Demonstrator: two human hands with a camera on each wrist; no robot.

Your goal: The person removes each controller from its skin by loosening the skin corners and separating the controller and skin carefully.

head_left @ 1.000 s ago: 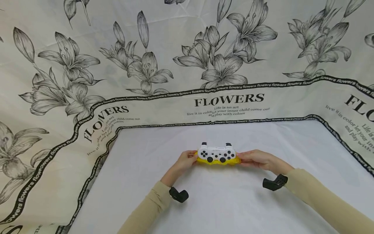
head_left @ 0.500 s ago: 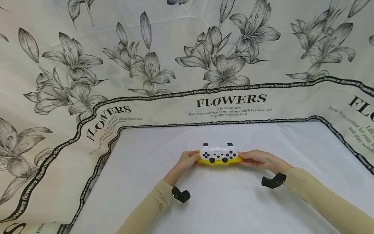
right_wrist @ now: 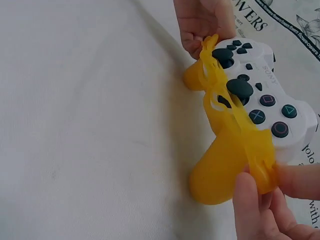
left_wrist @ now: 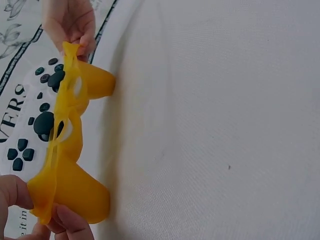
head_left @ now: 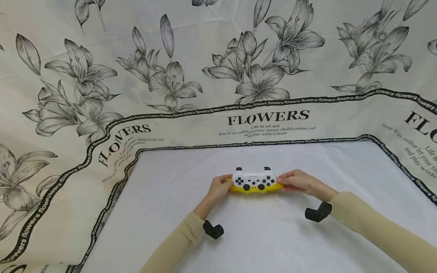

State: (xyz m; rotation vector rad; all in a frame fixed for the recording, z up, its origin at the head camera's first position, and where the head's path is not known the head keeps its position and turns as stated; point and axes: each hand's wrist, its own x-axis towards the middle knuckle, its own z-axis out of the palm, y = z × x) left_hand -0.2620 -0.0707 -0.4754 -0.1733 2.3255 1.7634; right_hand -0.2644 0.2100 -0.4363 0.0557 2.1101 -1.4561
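Note:
A white Sony game controller (head_left: 254,176) with black sticks and buttons is held level at mid-table in the head view. A yellow, soft-looking controller sleeve (head_left: 255,189) covers its grips and near side, leaving the button face bare. My left hand (head_left: 218,189) pinches the sleeve's edge at the left grip. On the opposite side my right hand (head_left: 300,182) pinches the edge at the right grip. In the left wrist view the sleeve (left_wrist: 80,187) bunches below the sticks. The right wrist view has its stretched rim (right_wrist: 260,150) between thumb and fingers, beside the round buttons.
A white cloth (head_left: 259,235) covers the table. Behind and at the sides hangs a curtain (head_left: 191,129) printed with lilies and lettering. Black camera mounts sit at the left wrist (head_left: 213,229) and the right wrist (head_left: 318,212).
The right hand has risen slightly at the sleeve's right edge, and the left forearm has shifted a little right. Both hands keep their pinch; the controller stays nearly in place.

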